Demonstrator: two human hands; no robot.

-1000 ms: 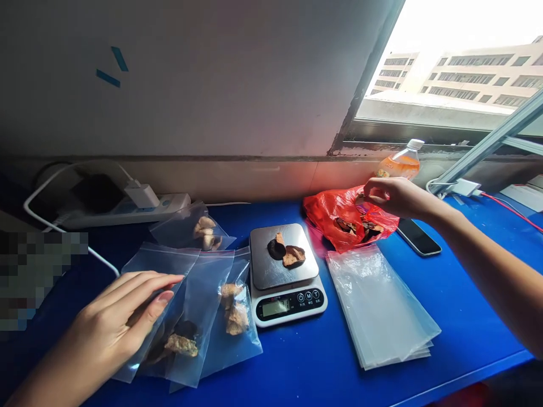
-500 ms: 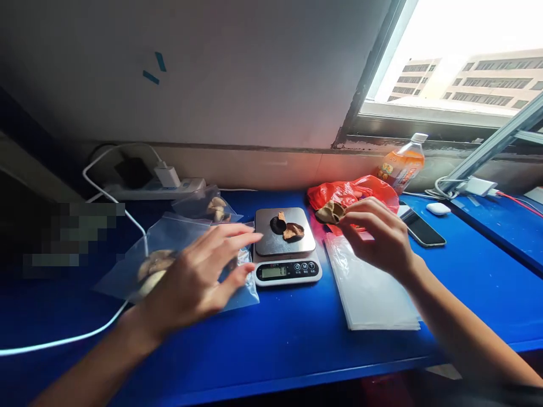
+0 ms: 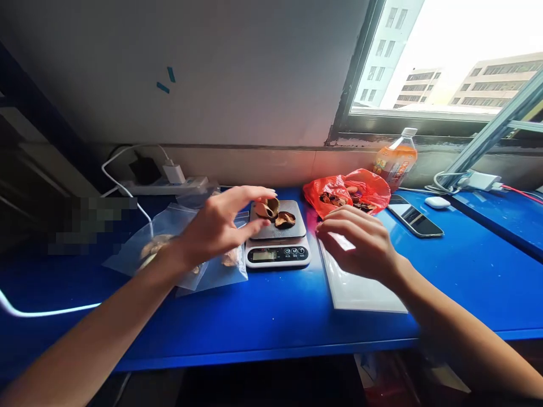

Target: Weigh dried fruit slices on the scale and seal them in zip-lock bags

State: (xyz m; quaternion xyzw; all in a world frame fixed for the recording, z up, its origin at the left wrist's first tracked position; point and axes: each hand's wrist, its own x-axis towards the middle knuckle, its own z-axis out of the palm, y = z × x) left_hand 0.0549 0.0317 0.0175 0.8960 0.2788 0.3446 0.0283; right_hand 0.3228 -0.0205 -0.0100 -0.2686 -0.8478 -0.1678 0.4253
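My left hand [image 3: 216,226] reaches over the kitchen scale [image 3: 278,255], its thumb and forefinger closed about a curled dried peel piece [image 3: 267,209], olive outside and tan inside. Another dried peel piece [image 3: 285,220] lies on the metal pan beside it. The darker piece seen earlier is mostly hidden. Digits on the scale's display are too faint to read. Right of the scale, my right hand [image 3: 360,240] hovers with bent fingers apart and nothing visible in them. It is above a stack of clear plastic bags [image 3: 365,294] and in front of a red plastic bag [image 3: 322,189] holding more dried pieces.
Clear bags with pale contents [image 3: 156,246] lie left of the scale, near a white cable [image 3: 55,314] and a power strip [image 3: 190,185]. At the right are a phone [image 3: 418,217], a white earphone case [image 3: 438,202] and an orange drink bottle [image 3: 396,161].
The olive peel piece has passed from my right hand to the scale pan, at my left fingertips. My left hand moved right over the pan; my right hand drew toward the scale, now without it.
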